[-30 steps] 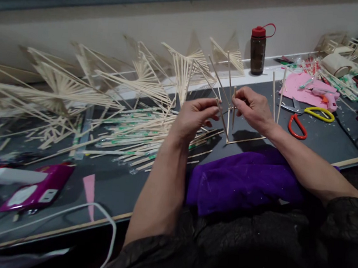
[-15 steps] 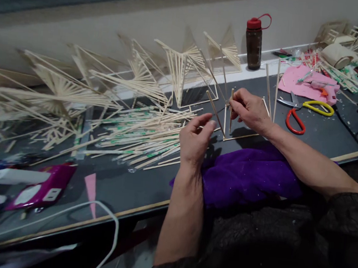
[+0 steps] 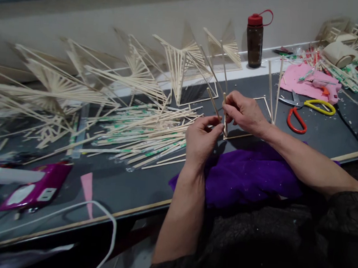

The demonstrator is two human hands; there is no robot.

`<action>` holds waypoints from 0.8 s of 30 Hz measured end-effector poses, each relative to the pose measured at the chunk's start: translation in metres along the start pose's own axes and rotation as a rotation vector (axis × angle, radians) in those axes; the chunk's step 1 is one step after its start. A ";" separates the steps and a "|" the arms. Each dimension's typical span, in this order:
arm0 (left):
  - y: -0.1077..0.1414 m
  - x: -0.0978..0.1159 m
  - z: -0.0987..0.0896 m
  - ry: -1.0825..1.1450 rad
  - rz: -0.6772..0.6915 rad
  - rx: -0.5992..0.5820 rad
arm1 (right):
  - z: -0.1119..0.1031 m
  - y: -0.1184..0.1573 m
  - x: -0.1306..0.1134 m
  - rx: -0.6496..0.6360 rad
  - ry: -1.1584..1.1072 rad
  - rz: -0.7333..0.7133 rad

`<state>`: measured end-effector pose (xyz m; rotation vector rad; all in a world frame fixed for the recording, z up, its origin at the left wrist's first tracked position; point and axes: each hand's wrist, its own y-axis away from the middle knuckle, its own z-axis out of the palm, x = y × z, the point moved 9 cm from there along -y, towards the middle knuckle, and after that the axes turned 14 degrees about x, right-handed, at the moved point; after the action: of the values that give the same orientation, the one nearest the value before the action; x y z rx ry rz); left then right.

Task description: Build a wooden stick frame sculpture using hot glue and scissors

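A rectangular frame of thin wooden sticks [image 3: 237, 136] lies on the dark table, with sticks standing up from its corners. My right hand [image 3: 244, 112] pinches an upright stick [image 3: 224, 98] above the frame's near left corner. Close beside it, my left hand [image 3: 204, 138] has thumb and forefinger closed around the lower part of a slanted stick [image 3: 212, 98] rising from that same corner. The fingertips of both hands nearly meet. Just in front of the frame a purple cloth [image 3: 250, 176] lies along the table edge.
Loose sticks [image 3: 148, 135] are heaped left of my hands, before several finished stick structures [image 3: 178, 63]. A bottle [image 3: 254, 43] stands at the back. Scissors [image 3: 295, 106] and a pink glue gun [image 3: 325, 87] lie right. A white cable [image 3: 110, 215] crosses the front left edge.
My left hand has moved right and closed its fingers at the slanted stick. My right hand has shifted slightly left with its stick, toward the frame's corner.
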<state>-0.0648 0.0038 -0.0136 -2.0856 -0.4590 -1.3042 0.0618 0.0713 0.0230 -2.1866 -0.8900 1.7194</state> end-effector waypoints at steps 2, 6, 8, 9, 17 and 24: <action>0.000 -0.001 0.000 -0.003 -0.006 0.003 | 0.001 0.000 -0.002 -0.003 0.007 -0.006; 0.000 -0.001 0.000 -0.012 0.007 -0.005 | 0.002 0.000 -0.003 -0.008 0.025 -0.014; 0.000 0.000 0.000 -0.020 0.019 -0.010 | 0.003 0.000 -0.003 -0.013 0.018 -0.009; 0.000 0.001 0.000 -0.025 0.023 -0.011 | 0.004 0.000 -0.004 -0.016 0.013 -0.007; 0.000 -0.002 0.001 -0.112 0.017 -0.003 | 0.005 -0.001 -0.005 -0.003 0.016 -0.041; 0.000 -0.002 0.002 -0.134 0.028 0.000 | 0.009 0.000 -0.008 -0.033 0.032 -0.059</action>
<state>-0.0646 0.0058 -0.0164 -2.1806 -0.4862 -1.1526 0.0525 0.0652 0.0274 -2.1791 -0.9716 1.6491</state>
